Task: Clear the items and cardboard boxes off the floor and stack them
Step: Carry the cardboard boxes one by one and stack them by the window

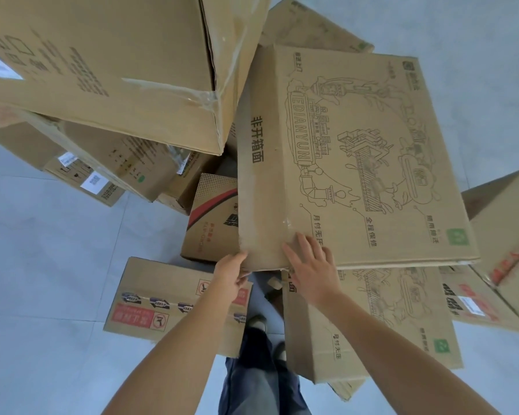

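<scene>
Printed box [357,157]: left fingers [239,256] grip near corner, right fingers [304,244] flat atop.

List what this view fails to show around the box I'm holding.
Head view only.
- Left hand fingertips: tucked under the illustrated box.
- Matching box below: far end covered by the illustrated box.
- Large taped box: cut off by the top and left edges.
- White label: print too small to read.
</scene>
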`<act>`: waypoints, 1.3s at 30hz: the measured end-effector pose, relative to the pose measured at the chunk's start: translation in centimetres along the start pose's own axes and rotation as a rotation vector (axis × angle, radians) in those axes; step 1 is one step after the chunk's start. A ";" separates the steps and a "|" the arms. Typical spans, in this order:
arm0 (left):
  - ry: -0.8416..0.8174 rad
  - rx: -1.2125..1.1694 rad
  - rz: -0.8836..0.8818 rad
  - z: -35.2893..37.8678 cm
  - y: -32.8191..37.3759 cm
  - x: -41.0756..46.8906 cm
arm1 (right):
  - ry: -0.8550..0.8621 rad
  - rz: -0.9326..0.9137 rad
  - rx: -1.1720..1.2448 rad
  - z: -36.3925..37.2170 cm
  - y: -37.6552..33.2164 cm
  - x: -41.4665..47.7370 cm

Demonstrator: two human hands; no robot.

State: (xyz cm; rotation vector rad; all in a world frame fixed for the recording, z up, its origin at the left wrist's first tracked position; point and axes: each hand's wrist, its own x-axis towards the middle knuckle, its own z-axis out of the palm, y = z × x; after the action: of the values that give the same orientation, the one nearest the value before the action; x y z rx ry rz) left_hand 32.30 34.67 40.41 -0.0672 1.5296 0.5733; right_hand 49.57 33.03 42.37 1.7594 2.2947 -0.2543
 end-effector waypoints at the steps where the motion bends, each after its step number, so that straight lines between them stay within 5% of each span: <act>1: -0.006 -0.011 0.009 -0.2 -0.2 0.0 | 0.001 -0.002 -0.005 -0.1 0.0 -0.3; 8: -0.113 0.251 0.194 0.4 0.1 -3.3 | 0.063 0.084 0.021 -0.1 0.5 -2.9; 13: -0.173 0.269 0.264 4.1 -0.7 -7.8 | 0.477 0.068 0.095 -1.8 2.4 -5.5; 17: -0.233 0.200 0.260 8.1 -2.2 -12.1 | 0.616 0.144 0.118 -4.0 5.5 -7.7; 26: -0.286 0.147 0.239 17.1 -6.1 -19.9 | 0.512 0.111 -0.121 -9.7 14.3 -13.2; 34: -0.357 0.183 0.329 21.0 -3.9 -26.2 | 0.788 -0.013 -0.314 -15.6 18.6 -14.0; 39: -0.436 0.383 0.592 22.9 0.6 -32.7 | 0.931 0.059 -0.275 -21.1 19.2 -14.2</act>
State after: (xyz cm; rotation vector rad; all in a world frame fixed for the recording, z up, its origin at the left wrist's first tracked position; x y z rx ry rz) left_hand 55.13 34.06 73.15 0.7792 1.1924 0.6904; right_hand 69.91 30.84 66.84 2.0322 2.6089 1.0532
